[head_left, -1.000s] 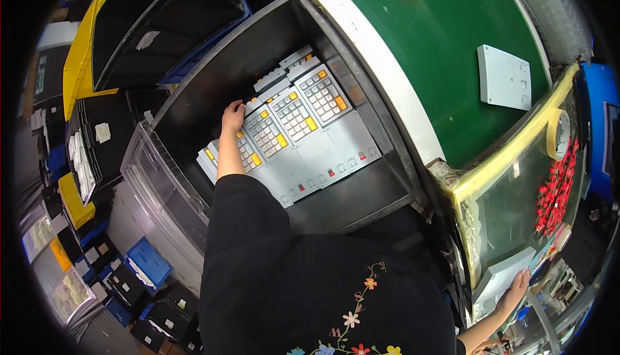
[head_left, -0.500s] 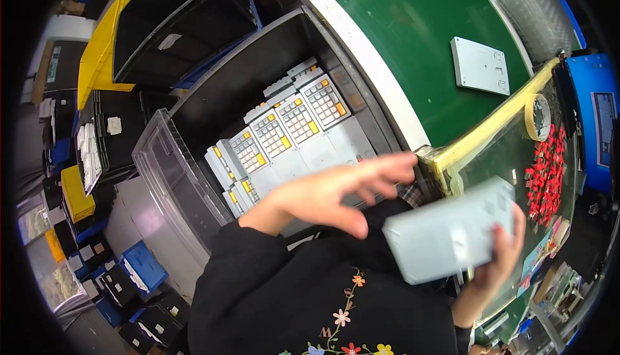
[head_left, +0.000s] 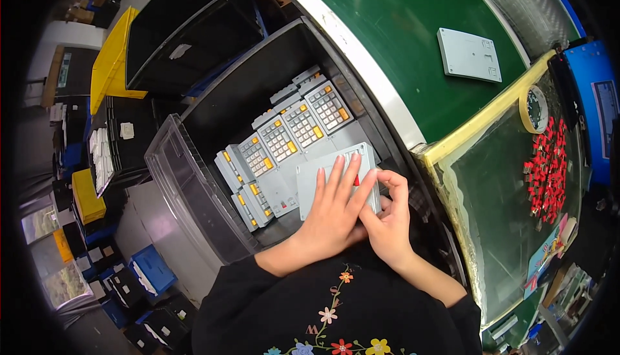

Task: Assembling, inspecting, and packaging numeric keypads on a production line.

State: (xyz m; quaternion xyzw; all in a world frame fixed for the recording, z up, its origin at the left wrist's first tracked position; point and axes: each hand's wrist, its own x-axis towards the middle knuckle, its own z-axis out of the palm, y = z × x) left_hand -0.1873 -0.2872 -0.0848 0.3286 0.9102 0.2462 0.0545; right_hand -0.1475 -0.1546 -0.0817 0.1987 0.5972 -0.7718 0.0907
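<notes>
Because it looks like a moulded plastic shell, the grey casing at the centre of the frame should be light, stiff and rather smooth, so a loose pinch might slip; its edges and corners seem the safest hold, clear of the small red piece on its face. Across that face the left hand lies flat with fingers extended, while the right hand grips the casing's right edge with bent fingers. Beyond them, keypads with white, grey and orange keys sit in rows in a black crate, left of centre. At upper right a second grey casing lies on the green table, and a heap of red pieces lies farther right.

The held casing's underside, the left thumb and some right fingertips are hidden, and the hands mask part of the crate. Individual shapes in the red heap are hard to make out, and the frame's dark rim cuts off the far right
</notes>
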